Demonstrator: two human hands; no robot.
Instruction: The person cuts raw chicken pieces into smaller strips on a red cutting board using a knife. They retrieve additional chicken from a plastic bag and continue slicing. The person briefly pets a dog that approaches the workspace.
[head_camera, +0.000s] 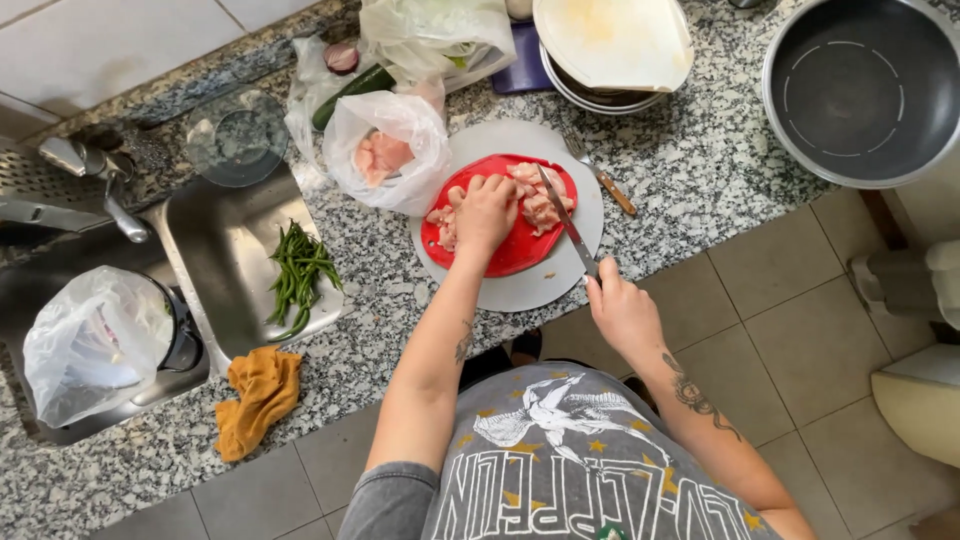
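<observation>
- Left hand rests palm-down, fingers loosely curled, pressing raw chicken pieces on the red cutting board.
- Right hand is closed around the handle of a kitchen knife, whose blade lies across the meat just beside the left fingers.
- Red board sits on a round grey board near the granite counter's front edge.
- Fork lies just right of the boards; a plastic bag of chicken touches their left side.
- Green beans lie on the sink drainer, well apart.
</observation>
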